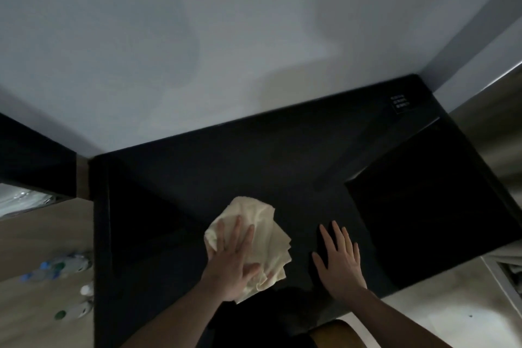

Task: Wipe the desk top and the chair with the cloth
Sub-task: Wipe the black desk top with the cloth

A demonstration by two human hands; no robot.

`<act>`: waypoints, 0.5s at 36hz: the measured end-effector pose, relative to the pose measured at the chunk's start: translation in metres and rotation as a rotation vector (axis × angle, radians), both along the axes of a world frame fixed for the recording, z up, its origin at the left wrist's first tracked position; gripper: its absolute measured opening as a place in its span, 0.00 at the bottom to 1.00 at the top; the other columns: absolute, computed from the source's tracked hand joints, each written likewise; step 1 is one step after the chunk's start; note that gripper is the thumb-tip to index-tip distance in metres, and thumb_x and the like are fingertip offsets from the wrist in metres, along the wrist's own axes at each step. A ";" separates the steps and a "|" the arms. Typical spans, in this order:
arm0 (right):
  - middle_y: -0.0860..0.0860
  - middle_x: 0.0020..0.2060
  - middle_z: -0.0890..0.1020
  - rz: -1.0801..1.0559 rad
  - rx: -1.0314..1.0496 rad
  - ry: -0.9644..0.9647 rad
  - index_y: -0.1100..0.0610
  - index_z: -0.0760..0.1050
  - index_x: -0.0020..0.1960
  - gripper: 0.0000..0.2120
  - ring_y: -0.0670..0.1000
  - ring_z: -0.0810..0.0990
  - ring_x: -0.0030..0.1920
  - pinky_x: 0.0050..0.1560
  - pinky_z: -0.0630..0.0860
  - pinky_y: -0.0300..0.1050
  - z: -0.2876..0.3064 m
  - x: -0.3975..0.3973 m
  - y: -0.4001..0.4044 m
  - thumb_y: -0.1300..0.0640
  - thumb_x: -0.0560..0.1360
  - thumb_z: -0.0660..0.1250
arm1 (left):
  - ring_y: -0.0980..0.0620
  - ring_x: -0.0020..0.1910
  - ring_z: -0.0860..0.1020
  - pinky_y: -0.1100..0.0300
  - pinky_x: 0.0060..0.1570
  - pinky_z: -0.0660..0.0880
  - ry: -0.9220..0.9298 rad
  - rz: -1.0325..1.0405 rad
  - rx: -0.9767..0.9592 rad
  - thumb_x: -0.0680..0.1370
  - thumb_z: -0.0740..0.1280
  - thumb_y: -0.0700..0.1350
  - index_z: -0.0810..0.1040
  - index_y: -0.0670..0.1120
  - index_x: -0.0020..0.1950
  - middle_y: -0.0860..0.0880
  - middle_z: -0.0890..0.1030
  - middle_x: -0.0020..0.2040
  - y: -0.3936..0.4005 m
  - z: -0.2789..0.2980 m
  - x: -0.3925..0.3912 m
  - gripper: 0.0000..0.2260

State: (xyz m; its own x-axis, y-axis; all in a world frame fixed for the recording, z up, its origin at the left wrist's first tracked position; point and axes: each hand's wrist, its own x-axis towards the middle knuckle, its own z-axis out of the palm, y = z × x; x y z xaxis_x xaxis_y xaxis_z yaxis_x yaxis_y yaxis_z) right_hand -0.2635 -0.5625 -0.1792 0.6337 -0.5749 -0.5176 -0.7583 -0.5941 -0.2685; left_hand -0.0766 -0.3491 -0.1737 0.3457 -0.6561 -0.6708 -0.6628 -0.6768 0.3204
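Left fingers (238, 230) press flat atop cloth (264, 223).

One pale yellow cloth (255, 237) lies on the one black counter (226, 161). Two hands show: the left hand (234, 260) and the right hand (339, 258). One small dark label with white print (400, 102) sits at the counter's far right corner. On the floor to the left lie plastic bottles (56, 268), too blurred for a sure count; three blue caps, two green caps and one white cap can be made out among them.
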 end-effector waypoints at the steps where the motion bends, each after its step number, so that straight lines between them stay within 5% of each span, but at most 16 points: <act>1: 0.47 0.81 0.39 0.007 -0.004 0.000 0.44 0.41 0.82 0.33 0.53 0.35 0.80 0.80 0.39 0.57 0.000 -0.002 -0.004 0.41 0.84 0.53 | 0.38 0.68 0.16 0.29 0.72 0.33 -0.006 -0.014 -0.003 0.80 0.54 0.70 0.25 0.56 0.77 0.55 0.16 0.71 -0.008 0.000 -0.002 0.43; 8: 0.49 0.81 0.38 0.012 0.001 0.014 0.45 0.40 0.82 0.32 0.56 0.35 0.80 0.79 0.41 0.60 0.010 0.017 0.008 0.41 0.84 0.51 | 0.45 0.74 0.22 0.35 0.77 0.38 -0.034 -0.086 -0.037 0.80 0.51 0.70 0.24 0.60 0.76 0.57 0.19 0.73 -0.002 0.006 0.017 0.40; 13: 0.47 0.81 0.36 0.119 0.034 -0.068 0.42 0.38 0.82 0.32 0.54 0.33 0.80 0.79 0.38 0.59 0.026 0.062 0.055 0.43 0.84 0.52 | 0.46 0.80 0.35 0.42 0.79 0.47 -0.148 0.081 -0.129 0.82 0.54 0.65 0.28 0.60 0.79 0.54 0.31 0.81 0.048 0.019 0.026 0.38; 16: 0.50 0.81 0.39 0.132 0.057 -0.070 0.43 0.38 0.82 0.36 0.57 0.39 0.81 0.79 0.47 0.56 0.038 0.095 0.096 0.34 0.79 0.48 | 0.42 0.81 0.39 0.42 0.79 0.49 -0.225 0.127 -0.032 0.81 0.51 0.66 0.37 0.55 0.82 0.50 0.33 0.80 0.085 0.017 0.033 0.36; 18: 0.52 0.79 0.30 0.163 0.064 -0.035 0.42 0.33 0.81 0.39 0.58 0.31 0.79 0.78 0.46 0.60 0.034 0.112 0.122 0.30 0.76 0.43 | 0.41 0.81 0.38 0.42 0.79 0.49 -0.209 0.139 0.036 0.82 0.54 0.64 0.39 0.53 0.83 0.50 0.33 0.81 0.105 0.015 0.038 0.36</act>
